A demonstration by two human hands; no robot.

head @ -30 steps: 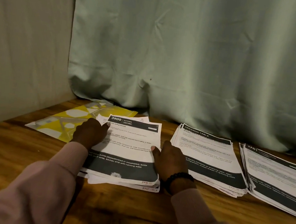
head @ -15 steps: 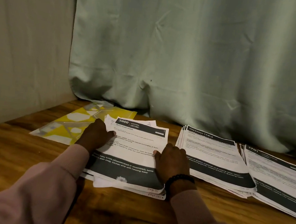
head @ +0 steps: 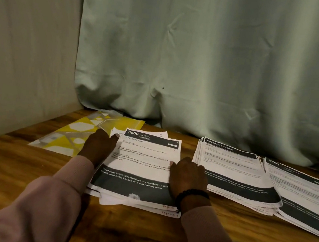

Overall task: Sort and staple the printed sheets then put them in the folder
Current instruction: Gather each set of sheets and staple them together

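Hands point(head: 97, 148) point(head: 187, 176) flank lengthwise stack point(head: 142, 164), header pointing away

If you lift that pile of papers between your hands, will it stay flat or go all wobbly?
The pile would probably droop: it is loose thin sheets. Its sheets already sit uneven, with edges poking out at the near end, so some may slide apart. Squeezing both sides, where the left hand and right hand are, should help.

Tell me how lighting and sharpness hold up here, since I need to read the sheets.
Head view: dim, warm light; the kitchen sheet between both hands is sharp, its heading readable; the far-right stack is blurred and stretched near the edge; the wooden table shows mild sheen.
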